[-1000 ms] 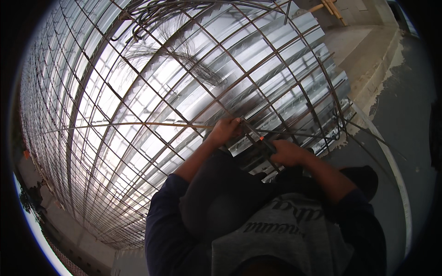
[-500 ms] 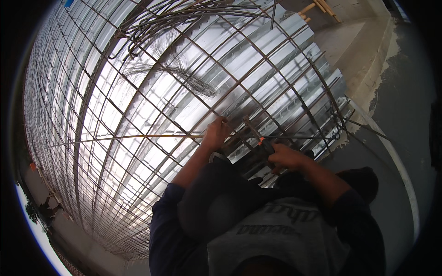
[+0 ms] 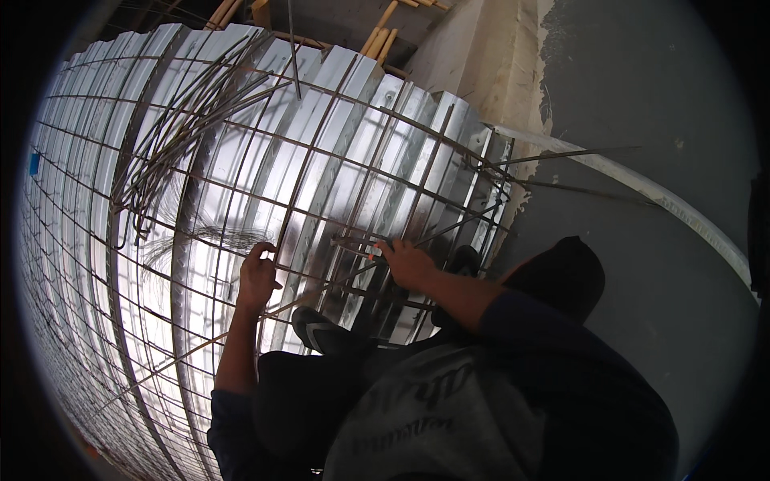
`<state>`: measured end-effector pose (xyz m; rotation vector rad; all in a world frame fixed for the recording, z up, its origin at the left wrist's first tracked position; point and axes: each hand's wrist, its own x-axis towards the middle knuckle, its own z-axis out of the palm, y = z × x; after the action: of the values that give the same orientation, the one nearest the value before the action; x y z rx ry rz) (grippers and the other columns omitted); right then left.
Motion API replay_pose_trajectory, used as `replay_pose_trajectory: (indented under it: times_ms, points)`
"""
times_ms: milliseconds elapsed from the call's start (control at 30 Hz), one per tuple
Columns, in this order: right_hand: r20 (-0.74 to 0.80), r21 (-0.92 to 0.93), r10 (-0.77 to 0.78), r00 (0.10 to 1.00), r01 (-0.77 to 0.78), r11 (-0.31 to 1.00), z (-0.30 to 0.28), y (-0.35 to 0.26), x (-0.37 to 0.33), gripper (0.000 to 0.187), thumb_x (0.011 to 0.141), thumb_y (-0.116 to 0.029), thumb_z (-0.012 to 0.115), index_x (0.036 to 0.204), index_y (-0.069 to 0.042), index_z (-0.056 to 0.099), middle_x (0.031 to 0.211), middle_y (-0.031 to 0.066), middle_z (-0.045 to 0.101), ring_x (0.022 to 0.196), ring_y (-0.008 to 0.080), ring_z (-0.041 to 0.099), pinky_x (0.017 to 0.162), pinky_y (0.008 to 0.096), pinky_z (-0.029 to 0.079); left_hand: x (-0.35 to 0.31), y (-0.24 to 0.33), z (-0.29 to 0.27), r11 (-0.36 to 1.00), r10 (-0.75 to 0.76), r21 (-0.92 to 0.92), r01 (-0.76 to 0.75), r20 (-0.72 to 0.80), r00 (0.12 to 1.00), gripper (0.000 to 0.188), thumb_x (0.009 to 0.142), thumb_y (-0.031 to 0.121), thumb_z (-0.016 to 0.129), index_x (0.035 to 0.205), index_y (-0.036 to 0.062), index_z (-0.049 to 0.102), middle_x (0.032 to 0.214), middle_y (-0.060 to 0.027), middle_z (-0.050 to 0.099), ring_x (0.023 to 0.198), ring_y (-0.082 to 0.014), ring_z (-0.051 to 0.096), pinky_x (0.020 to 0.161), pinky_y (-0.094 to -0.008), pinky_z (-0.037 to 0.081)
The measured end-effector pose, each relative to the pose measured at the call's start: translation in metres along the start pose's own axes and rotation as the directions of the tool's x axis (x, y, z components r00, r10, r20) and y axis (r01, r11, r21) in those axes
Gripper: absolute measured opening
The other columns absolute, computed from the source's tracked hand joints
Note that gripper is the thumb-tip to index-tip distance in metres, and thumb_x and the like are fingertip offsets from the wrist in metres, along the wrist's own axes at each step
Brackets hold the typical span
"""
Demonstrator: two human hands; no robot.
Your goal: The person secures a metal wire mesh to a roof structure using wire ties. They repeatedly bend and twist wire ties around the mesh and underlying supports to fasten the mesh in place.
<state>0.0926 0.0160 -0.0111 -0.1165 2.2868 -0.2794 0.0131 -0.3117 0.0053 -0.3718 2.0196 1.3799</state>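
Observation:
My left hand [image 3: 257, 276] is beside the near end of a loose bundle of thin tie wire [image 3: 224, 234]. Its thumb and forefinger are apart, and nothing shows between them. Closed around the orange-and-black handles of a pair of pincers [image 3: 353, 247] is my right hand [image 3: 409, 266]. The metal jaws point left over the rebar mesh [image 3: 321, 216]. A longer, thin bar [image 3: 180, 358] runs slantwise across the mesh beneath my hands.
Under the mesh lies ribbed metal decking [image 3: 321, 128]. Several bent steel bars [image 3: 188, 120] are piled farther off to the left. Bar ends stick out over the grey floor [image 3: 626, 264] at right, near a pale strip [image 3: 674, 204]. My shoe [image 3: 317, 329] rests near the mesh.
The view has turned and shifted. My left hand has left the mesh crossing and moved out to the wire bundle. My right hand still grips the pincers, which now point more to the left.

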Motion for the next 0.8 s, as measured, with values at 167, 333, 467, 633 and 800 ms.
replay_pose_trajectory:
  times_ms: [167, 333, 467, 633, 800]
  points:
    - [0.065, -0.052, 0.000, 0.998, 0.003, 0.999, -0.003, -0.001, 0.001, 0.053, 0.088, -0.011, 0.047, 0.140, -0.011, 0.036, 0.125, 0.0191, 0.047, 0.114, 0.0360, 0.051, 0.092, 0.0470, 0.045, 0.015, 0.085, 0.006, 0.980, 0.168, 0.090, -0.178, 0.115, 0.979, 0.019, 0.086, 0.004, 0.040, 0.083, -0.0001, 0.059, 0.056, -0.0043, 0.050, 0.048, -0.0096, 0.049, 0.045, -0.0282, 0.039]
    - [-0.078, 0.108, -0.042, 0.996, 0.051, 0.993, -0.017, 0.002, 0.010, 0.036, 0.086, -0.017, 0.053, 0.120, -0.008, 0.058, 0.112, 0.0192, 0.057, 0.108, 0.0336, 0.056, 0.089, 0.0447, 0.047, 0.053, 0.098, 0.038, 0.664, 0.468, 0.542, -0.515, 0.237, 0.852, 0.016, 0.087, 0.008, 0.047, 0.092, 0.0050, 0.062, 0.076, -0.0220, 0.064, 0.075, -0.0396, 0.064, 0.067, -0.0459, 0.050]
    - [-0.038, 0.775, -0.120, 0.992, 0.105, 0.623, -0.058, 0.002, 0.050, 0.036, 0.090, -0.030, 0.057, 0.109, 0.000, 0.062, 0.096, 0.0143, 0.065, 0.088, 0.0221, 0.064, 0.070, 0.0382, 0.052, 0.050, 0.100, 0.079, 0.654, 0.283, 0.643, -0.397, 0.279, 0.918, 0.019, 0.090, 0.020, 0.052, 0.097, 0.0033, 0.059, 0.084, -0.0207, 0.067, 0.083, -0.0398, 0.064, 0.075, -0.0494, 0.049]
    - [0.135, 0.917, -0.132, 0.982, -0.074, 0.391, -0.095, -0.014, 0.036, 0.029, 0.090, -0.024, 0.061, 0.098, 0.003, 0.064, 0.084, 0.0101, 0.067, 0.070, 0.0155, 0.066, 0.050, 0.0253, 0.049, 0.045, 0.082, 0.115, 0.687, 0.269, 0.642, -0.340, 0.209, 0.940, 0.019, 0.089, 0.023, 0.056, 0.091, 0.0037, 0.055, 0.077, -0.0202, 0.065, 0.077, -0.0385, 0.064, 0.067, -0.0476, 0.050]
    - [0.201, 0.902, -0.159, 0.967, -0.119, 0.416, -0.104, 0.004, 0.035, 0.026, 0.089, -0.023, 0.063, 0.095, 0.003, 0.065, 0.082, 0.0097, 0.067, 0.068, 0.0149, 0.065, 0.049, 0.0264, 0.049, 0.052, 0.079, 0.118, 0.889, 0.215, 0.309, -0.338, 0.369, 0.904, 0.025, 0.088, 0.024, 0.058, 0.097, 0.0009, 0.061, 0.082, -0.0205, 0.066, 0.082, -0.0371, 0.065, 0.075, -0.0444, 0.050]
